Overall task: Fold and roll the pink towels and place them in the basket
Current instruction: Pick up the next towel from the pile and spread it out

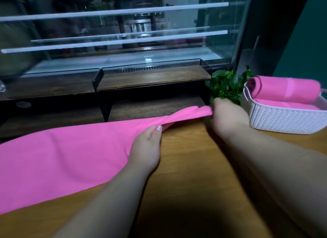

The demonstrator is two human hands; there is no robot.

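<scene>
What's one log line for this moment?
pink towel: unrolled | left hand: grips edge | right hand: pinches corner | basket: holds rolled towels

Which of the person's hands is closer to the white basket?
Right. The right hand grips the pink towel close beside the basket; the left hand pinches it farther away.

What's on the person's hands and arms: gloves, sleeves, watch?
Nothing worn shows. The left hand and right hand are gloveless, both forearms uncovered to the frame edge: no sleeve, watch or bracelet. Short nails show on the left hand; the right is too blurred to check for rings.
</scene>
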